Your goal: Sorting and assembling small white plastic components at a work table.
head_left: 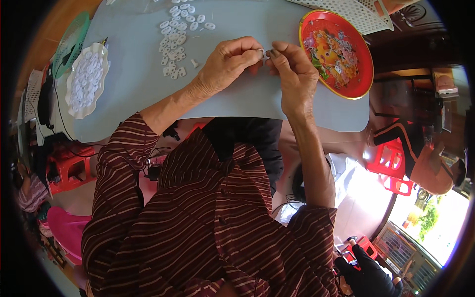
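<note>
Above the grey-blue table (237,101), my left hand (229,63) pinches a small white plastic piece (261,50) between thumb and fingertips. My right hand (296,67) meets it there, its thumb and forefinger pressed together around something tiny that the fingers mostly hide. Left of my hands lie small oval white plastic parts (174,49) in a loose column, several with holes. A single white peg-shaped piece (194,63) lies beside them. Just right of my right hand, a round red tray (365,81) with a gold rim and printed picture holds scattered tiny metallic-looking bits.
A white wavy-edged dish (105,74) heaped with white parts stands at the left, near a green mesh basket (81,24). A white perforated basket (346,12) sits at the far right. Red stools (74,173) stand on the floor. Other people sit at right.
</note>
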Tool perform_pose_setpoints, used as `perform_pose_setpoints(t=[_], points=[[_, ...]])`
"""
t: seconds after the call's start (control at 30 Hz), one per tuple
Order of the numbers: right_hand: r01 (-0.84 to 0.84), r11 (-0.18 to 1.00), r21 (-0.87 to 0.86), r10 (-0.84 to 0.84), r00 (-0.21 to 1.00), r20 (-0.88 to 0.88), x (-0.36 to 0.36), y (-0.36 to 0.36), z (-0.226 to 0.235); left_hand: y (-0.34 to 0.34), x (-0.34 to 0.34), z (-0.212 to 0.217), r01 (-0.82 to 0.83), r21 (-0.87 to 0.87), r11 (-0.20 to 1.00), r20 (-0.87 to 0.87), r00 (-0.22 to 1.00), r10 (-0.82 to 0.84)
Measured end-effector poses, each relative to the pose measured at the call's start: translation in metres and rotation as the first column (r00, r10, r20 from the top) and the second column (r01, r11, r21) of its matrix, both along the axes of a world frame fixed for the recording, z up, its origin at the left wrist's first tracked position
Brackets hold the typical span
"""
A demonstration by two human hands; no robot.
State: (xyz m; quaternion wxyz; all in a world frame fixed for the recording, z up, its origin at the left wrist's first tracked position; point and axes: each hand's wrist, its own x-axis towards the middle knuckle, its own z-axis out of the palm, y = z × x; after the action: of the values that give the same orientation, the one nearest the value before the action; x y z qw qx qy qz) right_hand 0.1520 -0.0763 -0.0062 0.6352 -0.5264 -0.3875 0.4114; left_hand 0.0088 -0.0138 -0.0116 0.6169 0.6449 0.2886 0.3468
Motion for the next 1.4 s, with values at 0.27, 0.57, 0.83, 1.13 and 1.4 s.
perform_pose_setpoints(t=[0.27, 0.57, 0.83, 1.13, 1.4], points=[[0.041, 0.999, 0.011, -0.042, 0.999, 0.016, -0.005, 0.001, 0.000, 0.001, 0.002, -0.007, 0.006, 0.037, 0.999, 0.036, 0.999, -0.007], [0.051, 0.996, 0.070, -0.054, 0.998, 0.041, -0.003, 0.000, -0.005, -0.001, 0.002, -0.009, -0.007, 0.112, 0.994, 0.016, 1.000, 0.006], [-0.127, 0.992, -0.019, 0.128, 0.974, 0.185, 0.015, 0.000, 0.001, 0.002, 0.001, -0.014, 0.039, 0.105, 0.994, 0.030, 0.999, -0.043], [-0.074, 0.996, -0.054, 0.087, 0.950, 0.301, 0.008, 0.000, 0.006, -0.004, 0.000, -0.009, 0.013, 0.154, 0.988, 0.030, 0.999, -0.017], [-0.129, 0.991, -0.018, 0.130, 0.982, 0.136, 0.007, 0.002, 0.006, -0.002, -0.002, -0.012, 0.067, 0.069, 0.995, 0.020, 0.997, -0.069]])
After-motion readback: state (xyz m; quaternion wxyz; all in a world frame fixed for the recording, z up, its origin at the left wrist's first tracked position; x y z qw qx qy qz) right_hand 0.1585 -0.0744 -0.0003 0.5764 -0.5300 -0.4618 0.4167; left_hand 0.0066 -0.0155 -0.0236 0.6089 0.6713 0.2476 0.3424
